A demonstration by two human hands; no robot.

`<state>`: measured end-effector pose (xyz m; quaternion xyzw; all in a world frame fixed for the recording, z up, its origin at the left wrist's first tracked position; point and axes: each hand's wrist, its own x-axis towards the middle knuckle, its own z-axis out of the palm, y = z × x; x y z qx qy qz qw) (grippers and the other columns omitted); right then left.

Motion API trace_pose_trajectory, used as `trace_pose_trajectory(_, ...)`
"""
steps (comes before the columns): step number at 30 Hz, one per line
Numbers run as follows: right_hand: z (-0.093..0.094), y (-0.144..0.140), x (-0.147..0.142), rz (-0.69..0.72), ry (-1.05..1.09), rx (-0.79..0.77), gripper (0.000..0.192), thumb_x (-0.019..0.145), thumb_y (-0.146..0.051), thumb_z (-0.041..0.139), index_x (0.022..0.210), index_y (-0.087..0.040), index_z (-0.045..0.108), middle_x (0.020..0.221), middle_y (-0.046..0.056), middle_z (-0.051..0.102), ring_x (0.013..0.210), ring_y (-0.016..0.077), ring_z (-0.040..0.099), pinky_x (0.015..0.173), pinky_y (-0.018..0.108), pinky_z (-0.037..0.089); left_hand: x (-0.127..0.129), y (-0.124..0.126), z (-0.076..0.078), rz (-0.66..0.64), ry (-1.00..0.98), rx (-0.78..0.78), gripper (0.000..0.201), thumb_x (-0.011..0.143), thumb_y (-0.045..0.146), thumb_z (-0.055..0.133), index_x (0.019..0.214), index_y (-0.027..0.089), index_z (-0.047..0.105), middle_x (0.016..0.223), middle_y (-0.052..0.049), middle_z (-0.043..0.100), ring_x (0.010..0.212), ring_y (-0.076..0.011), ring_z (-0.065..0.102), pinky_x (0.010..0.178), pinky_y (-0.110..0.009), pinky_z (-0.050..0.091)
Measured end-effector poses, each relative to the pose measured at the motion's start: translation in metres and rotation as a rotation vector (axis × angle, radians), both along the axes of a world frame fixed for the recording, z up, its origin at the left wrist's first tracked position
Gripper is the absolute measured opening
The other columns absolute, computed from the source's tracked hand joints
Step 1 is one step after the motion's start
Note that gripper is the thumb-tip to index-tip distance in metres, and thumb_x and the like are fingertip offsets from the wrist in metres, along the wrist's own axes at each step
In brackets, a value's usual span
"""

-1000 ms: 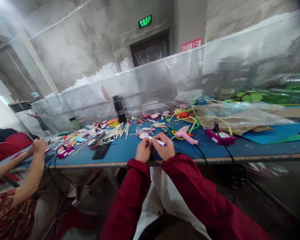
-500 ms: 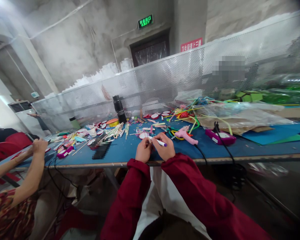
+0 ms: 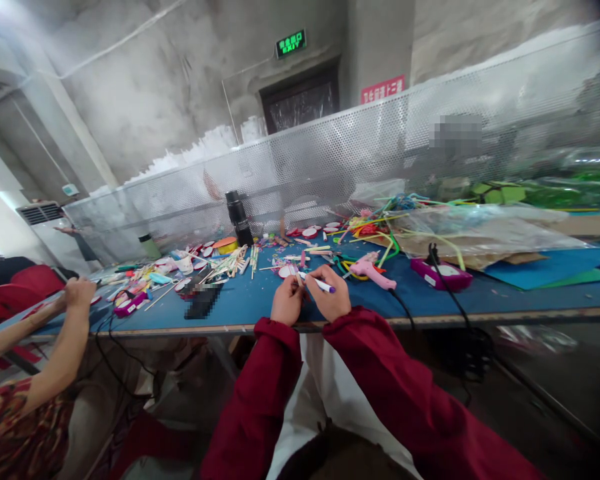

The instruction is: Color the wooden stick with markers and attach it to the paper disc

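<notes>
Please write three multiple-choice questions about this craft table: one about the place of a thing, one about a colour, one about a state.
1. Where does the pink plastic glue gun lie?
A. right of the person's hands
B. left of them
C. on the floor

2. What colour is the cap end of the slim white marker pen?
A. green
B. purple
C. orange

3. How is the right hand?
A. flat and open
B. closed around the pen
C. under the table

Answers: 1 A, it lies on the blue table top to their right. 2 B, the tip past the fingers is purple. 3 B, its fingers grip the pen beside the left hand.
</notes>
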<state>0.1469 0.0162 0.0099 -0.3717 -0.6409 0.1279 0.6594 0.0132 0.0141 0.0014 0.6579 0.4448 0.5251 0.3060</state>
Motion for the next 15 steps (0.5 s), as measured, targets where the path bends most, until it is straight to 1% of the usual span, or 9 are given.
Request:
trace_pose_trajectory(7, -0.0001, 0.0007, 0.001, -0.069, 0.012, -0.007, 0.017, 0.087, -0.033, 0.059, 0.074, -0.024, 0.057, 0.07, -0.001, 0.065, 0.065, 0.0169, 0.059, 0.064, 0.03, 0.043, -0.0006, -0.0006, 0.0007, 0.001, 0.018, -0.009, 0.004, 0.09, 0.022, 0.056, 0.092, 0.02, 0.059, 0.065, 0.004, 0.064, 0.05, -0.0102, 0.052, 0.054, -0.021, 0.038)
trace_pose_trajectory(11, 0.0006, -0.0005, 0.0006, -0.024, 0.006, 0.012, 0.017, 0.087, -0.033, 0.059, 0.073, -0.024, 0.057, 0.07, -0.001, 0.064, 0.064, 0.0166, 0.059, 0.063, 0.03, 0.043, -0.0007, 0.0001, -0.0001, -0.005, 0.014, -0.004, 0.007, 0.09, 0.025, 0.057, 0.093, 0.019, 0.059, 0.063, 0.004, 0.062, 0.049, -0.0105, 0.051, 0.052, -0.022, 0.037)
trace_pose_trajectory(15, 0.0014, -0.0008, 0.0002, -0.009, 0.001, -0.006, 0.017, 0.087, -0.033, 0.06, 0.073, -0.025, 0.057, 0.07, -0.001, 0.064, 0.064, 0.0166, 0.058, 0.062, 0.03, 0.043, -0.0006, 0.0013, -0.0012, -0.006, 0.022, 0.011, 0.007, 0.09, 0.023, 0.056, 0.094, 0.019, 0.06, 0.063, 0.004, 0.062, 0.05, -0.0107, 0.051, 0.051, -0.021, 0.037)
